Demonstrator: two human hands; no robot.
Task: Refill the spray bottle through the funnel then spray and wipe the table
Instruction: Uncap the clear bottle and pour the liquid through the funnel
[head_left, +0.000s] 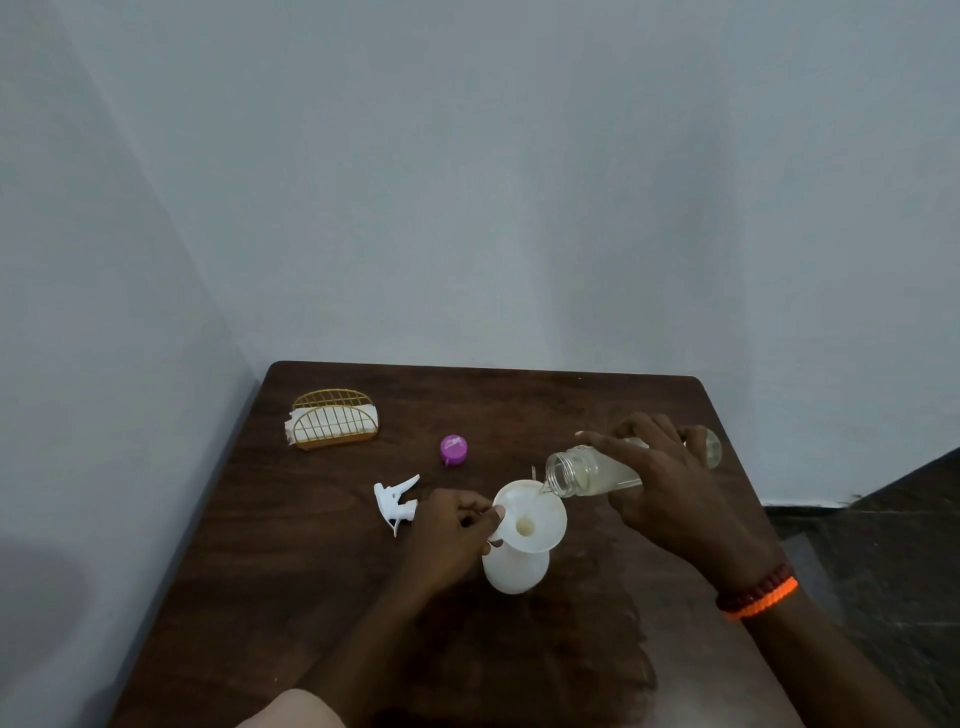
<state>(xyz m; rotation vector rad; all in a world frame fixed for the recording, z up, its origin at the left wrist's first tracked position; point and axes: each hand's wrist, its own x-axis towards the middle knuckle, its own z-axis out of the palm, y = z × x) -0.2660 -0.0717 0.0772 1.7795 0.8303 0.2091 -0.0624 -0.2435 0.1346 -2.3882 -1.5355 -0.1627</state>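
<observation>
Translucent spray bottle (516, 571) wears conical white funnel (535, 514).

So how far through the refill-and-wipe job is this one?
Done: spray head off and lying on the table, purple cap off, funnel seated in the white bottle. In hand: right hand tips the clear bottle into the funnel, left hand steadies it. Left: refit head, spray, wipe.

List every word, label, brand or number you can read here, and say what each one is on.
None can be read.
Clear bottle held tilted by the right hand: no label shows.
White spray bottle, funnel, trigger head: plain.
Purple cap: a pale blur, unreadable.
</observation>
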